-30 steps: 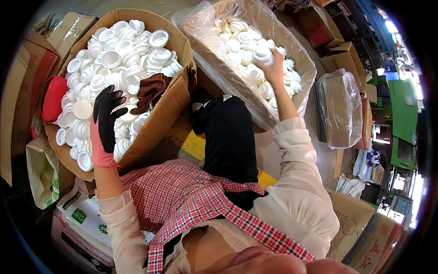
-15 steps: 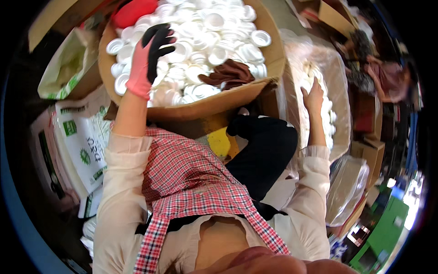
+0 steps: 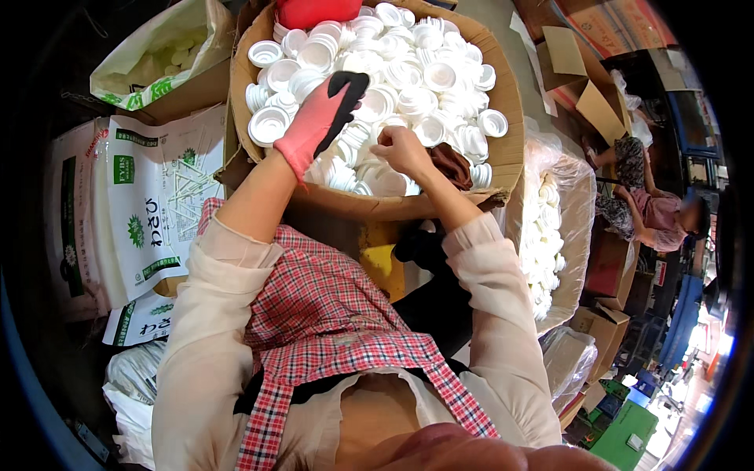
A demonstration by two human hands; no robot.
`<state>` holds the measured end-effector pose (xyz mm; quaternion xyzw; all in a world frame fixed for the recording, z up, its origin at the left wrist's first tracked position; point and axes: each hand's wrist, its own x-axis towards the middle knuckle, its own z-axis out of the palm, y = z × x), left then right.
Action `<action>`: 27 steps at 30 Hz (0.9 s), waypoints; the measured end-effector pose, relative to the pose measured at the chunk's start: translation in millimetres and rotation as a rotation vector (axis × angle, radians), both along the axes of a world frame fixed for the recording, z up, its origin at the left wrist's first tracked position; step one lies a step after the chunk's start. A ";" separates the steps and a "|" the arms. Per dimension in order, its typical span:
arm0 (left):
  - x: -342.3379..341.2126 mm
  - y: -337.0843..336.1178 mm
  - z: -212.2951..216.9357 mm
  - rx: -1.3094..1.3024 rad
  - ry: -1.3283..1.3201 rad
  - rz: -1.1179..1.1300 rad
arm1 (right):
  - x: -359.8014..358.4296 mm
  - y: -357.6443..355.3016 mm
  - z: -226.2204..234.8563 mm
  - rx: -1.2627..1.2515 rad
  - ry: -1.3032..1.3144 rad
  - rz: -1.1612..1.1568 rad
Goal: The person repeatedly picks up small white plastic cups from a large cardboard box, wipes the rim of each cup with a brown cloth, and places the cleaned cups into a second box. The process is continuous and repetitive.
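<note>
A large cardboard box (image 3: pixel 512 94) in front of me is heaped with round white plastic caps (image 3: pixel 440 76). My left hand (image 3: pixel 320 118), in a pink glove with black palm and fingers, is over the caps at the box's near left. Its fingers are pressed together, and whatever they hold is hidden. Bare, my right hand (image 3: pixel 402 151) is over the near middle of the heap with its fingers curled in; no held thing can be made out. A brown glove (image 3: pixel 452 166) lies on the caps beside my right wrist, partly covered by the forearm.
On the right stands a plastic-lined box (image 3: pixel 577 235) holding more white pieces (image 3: pixel 542 243). A red object (image 3: pixel 318 11) rests at the big box's far edge. To the left are an open bag (image 3: pixel 200 47) and printed sacks (image 3: pixel 145 204) with thin white sticks (image 3: pixel 188 192). Another person (image 3: pixel 656 212) sits far right.
My right hand has left the lined box on the right and come over the big box, its fingers now curled. My left hand's spread fingers have closed. The view has shifted.
</note>
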<state>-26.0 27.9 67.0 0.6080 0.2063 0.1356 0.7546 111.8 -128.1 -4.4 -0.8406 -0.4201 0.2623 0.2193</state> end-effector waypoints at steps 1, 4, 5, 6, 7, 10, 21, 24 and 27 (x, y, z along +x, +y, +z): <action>-3.8 1.9 -20.1 -0.163 -0.070 0.040 | -10.7 2.0 38.6 0.085 -0.008 0.017; -12.2 -4.3 -9.6 -0.852 0.039 -0.015 | -21.7 -3.6 101.8 0.424 0.077 0.152; -10.1 -3.4 -7.9 -0.969 -0.057 -0.076 | -7.2 -5.2 100.2 0.458 0.086 0.071; -7.5 -2.6 -5.8 -1.083 -0.154 -0.136 | 17.0 -5.6 91.2 0.494 0.095 -0.008; -5.2 0.8 1.4 -1.093 -0.217 -0.165 | 45.4 -6.0 71.3 0.495 -0.168 -0.065; 1.0 8.9 13.1 -1.075 -0.371 -0.233 | 86.7 -0.3 15.5 0.216 -0.557 -0.046; 7.0 9.3 22.0 -0.994 -0.540 -0.403 | 76.8 -7.3 50.1 0.635 0.534 -0.395; 10.6 0.7 25.0 -1.097 -0.546 -0.432 | 36.8 -39.9 103.3 1.005 1.264 -0.381; 9.5 -17.0 33.5 -0.818 -0.643 -0.369 | 10.8 -57.7 125.8 1.115 1.282 -0.249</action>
